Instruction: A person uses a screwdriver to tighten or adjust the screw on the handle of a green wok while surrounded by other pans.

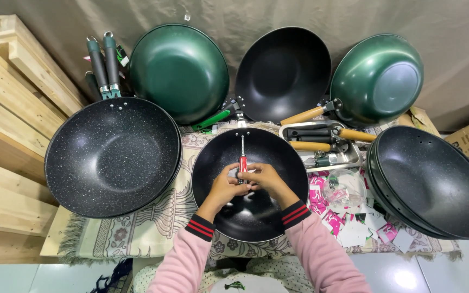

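A black speckled wok [218, 163] lies on the patterned cloth in front of me. Both my hands meet over its middle. My right hand [264, 178] and my left hand [227, 186] together grip a red-handled screwdriver [242, 158], whose metal shaft points away from me toward the wok's far rim, near two small holes there. Pink sleeves with dark striped cuffs cover both my forearms.
A large handled wok [112, 157] sits at left, stacked black woks [435, 182] at right. Two green woks [179, 70] [378, 78] and a black one [283, 73] lean on the back wall. A metal tray [348, 157] holds wooden handles; a clear bowl [344, 188] and paper tags lie nearby. Wooden planks [6, 108] stand at left.
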